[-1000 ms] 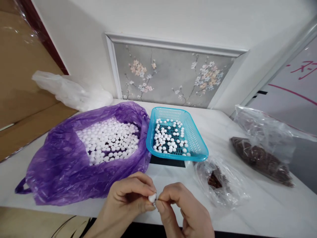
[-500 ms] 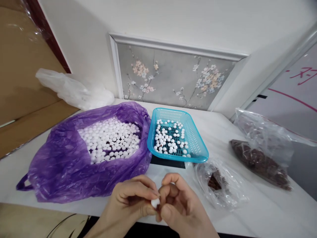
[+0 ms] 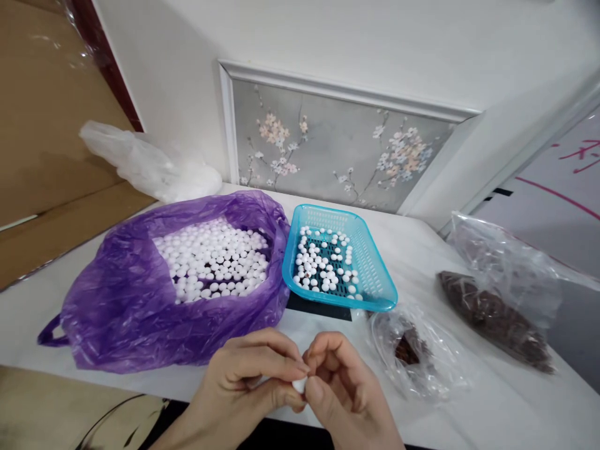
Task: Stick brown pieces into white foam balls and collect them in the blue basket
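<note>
Between thumb and fingers, my left hand [image 3: 255, 378] pinches a small white ball [image 3: 300, 384] near the table's front edge. My right hand [image 3: 344, 387] is closed beside it, its thumb and fingertips pressed against the ball's right side; whether they hold some small piece there is hidden. Behind my left hand lies an open purple plastic bag [image 3: 126, 312] filled with white balls [image 3: 210, 253]. Straight behind both hands stands a blue plastic basket [image 3: 375, 284] with many white balls [image 3: 312, 262] scattered over its bottom.
To the right, a small clear bag [image 3: 431, 362] holds reddish-brown bits, and a larger clear bag [image 3: 497, 319] holds dark brown material. A crumpled white bag [image 3: 154, 165] lies at the back left by a cardboard box [image 3: 51, 112]. A framed flower panel [image 3: 323, 144] is on the wall behind.
My right thumb and fingertips have closed in against the ball, where they were slightly apart from it. The ball stays in my left hand. The view has shifted a little.
</note>
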`<state>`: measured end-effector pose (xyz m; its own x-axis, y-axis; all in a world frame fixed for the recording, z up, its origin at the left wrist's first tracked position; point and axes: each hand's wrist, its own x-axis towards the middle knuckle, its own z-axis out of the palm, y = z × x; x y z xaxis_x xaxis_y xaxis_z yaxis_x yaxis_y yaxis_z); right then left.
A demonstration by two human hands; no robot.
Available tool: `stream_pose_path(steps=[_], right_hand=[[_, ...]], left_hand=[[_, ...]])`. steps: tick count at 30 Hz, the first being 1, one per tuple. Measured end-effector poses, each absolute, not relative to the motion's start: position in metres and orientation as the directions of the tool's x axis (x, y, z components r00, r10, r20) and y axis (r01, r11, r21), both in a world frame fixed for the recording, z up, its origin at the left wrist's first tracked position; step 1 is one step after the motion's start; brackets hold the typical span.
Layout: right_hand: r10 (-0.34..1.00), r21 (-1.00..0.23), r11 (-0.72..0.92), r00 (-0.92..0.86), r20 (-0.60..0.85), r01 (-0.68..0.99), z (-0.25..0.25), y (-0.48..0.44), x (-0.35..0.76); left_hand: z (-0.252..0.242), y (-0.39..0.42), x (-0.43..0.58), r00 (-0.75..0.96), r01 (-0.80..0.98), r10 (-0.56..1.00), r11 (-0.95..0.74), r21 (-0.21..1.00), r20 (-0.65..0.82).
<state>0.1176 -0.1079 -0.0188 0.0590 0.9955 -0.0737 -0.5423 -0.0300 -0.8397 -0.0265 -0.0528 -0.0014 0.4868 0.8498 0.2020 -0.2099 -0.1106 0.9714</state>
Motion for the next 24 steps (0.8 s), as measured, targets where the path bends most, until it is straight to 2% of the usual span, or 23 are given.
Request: stream_pose_path(steps=[4, 9, 12, 14, 17, 20, 24], right_hand=[[0.996, -0.86, -0.033, 0.053, -0.069, -0.51, -0.021, -0.107, 0.118], [0.996, -0.876, -0.041, 0.052, -0.075, -0.48, -0.023, -0.107, 0.122], [0.99, -0.897, 0.041, 0.142, -0.024, -0.44, -0.024, -0.107, 0.129], [0.972, -0.894, 0.142, 0.233, 0.043, -0.425, -0.026, -0.105, 0.133], [0.933, -0.892, 0.232, 0.349, 0.091, -0.388, -0.032, -0.099, 0.136], [0.92, -0.912, 0.237, 0.378, 0.101, -0.334, -0.044, -0.094, 0.135], [0.93, -0.938, 0.206, 0.354, 0.098, -0.28, -0.062, -0.094, 0.136]], left_hand=[[-0.003, -0.054, -0.026, 0.499, -0.192, 0.841, -0.129, 0.973, 0.21], [-0.012, -0.056, -0.02, 0.509, -0.26, 0.843, -0.044, 0.964, 0.175], [-0.009, -0.054, -0.008, 0.453, -0.223, 0.88, -0.042, 0.974, 0.142], [-0.001, -0.047, 0.006, 0.361, -0.147, 0.915, -0.134, 0.98, 0.18], [0.014, -0.026, 0.029, 0.244, 0.087, 0.907, -0.373, 0.924, 0.344], [0.026, -0.006, 0.044, 0.305, 0.257, 0.848, -0.511, 0.821, 0.432], [0.031, 0.005, 0.034, 0.387, 0.367, 0.819, -0.559, 0.744, 0.424]])
